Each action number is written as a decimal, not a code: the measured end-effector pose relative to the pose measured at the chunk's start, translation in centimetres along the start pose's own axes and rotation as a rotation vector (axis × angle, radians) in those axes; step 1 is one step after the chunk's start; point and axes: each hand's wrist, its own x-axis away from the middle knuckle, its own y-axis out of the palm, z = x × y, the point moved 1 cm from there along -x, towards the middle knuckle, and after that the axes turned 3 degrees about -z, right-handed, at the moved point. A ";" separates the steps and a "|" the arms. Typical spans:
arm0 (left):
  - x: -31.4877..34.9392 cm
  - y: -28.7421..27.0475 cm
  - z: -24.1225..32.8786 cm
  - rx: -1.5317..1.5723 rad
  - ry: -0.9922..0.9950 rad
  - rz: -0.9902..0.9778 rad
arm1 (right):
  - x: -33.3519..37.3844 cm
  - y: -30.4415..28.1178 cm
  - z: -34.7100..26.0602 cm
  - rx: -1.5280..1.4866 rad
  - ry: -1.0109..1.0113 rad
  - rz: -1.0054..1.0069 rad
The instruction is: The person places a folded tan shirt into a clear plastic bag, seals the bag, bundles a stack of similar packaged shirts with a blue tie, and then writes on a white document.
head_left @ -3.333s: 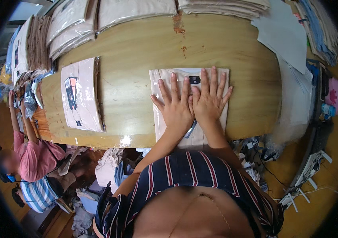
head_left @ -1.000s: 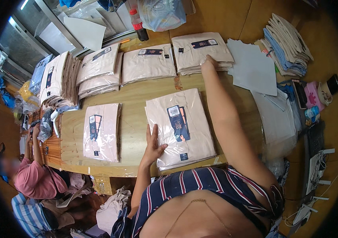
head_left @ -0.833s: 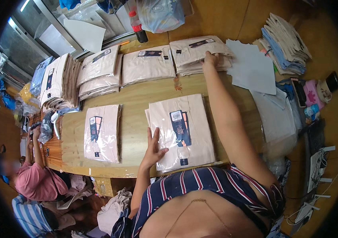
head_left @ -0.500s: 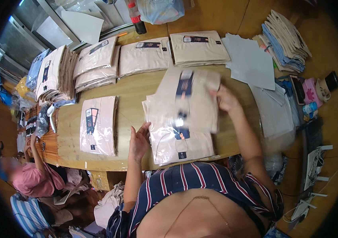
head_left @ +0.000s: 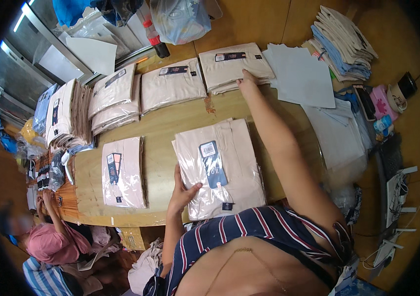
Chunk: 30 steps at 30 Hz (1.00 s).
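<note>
A pile of beige folded garments in clear plastic bags point(head_left: 239, 167) lies in front of me, a dark hang tag on its top one. My left hand point(head_left: 182, 193) is at its left edge, thumb over the plastic and fingers spread along the side. Stretched far forward, my right hand point(head_left: 248, 79) has its fingers closed on the front edge of a bagged beige garment point(head_left: 224, 70) atop the far right stack. Its fingertips are partly hidden.
More bagged garments point(head_left: 173, 91) line the back, with a taller stack point(head_left: 64, 116) at the left. One pale pink bagged garment point(head_left: 126, 187) lies left of my pile. White sheets point(head_left: 301, 74) and a cola bottle point(head_left: 156, 42) are beyond. A person in pink point(head_left: 52, 241) sits at left.
My right hand has left the bagged garment it held over the near pile and reached forward to the far right stack. My left hand now touches the near pile, whose top tag looks different.
</note>
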 end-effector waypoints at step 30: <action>-4.7 -0.1 1.3 0.058 0.154 0.159 | 2.7 2.0 -2.5 0.008 0.110 -0.374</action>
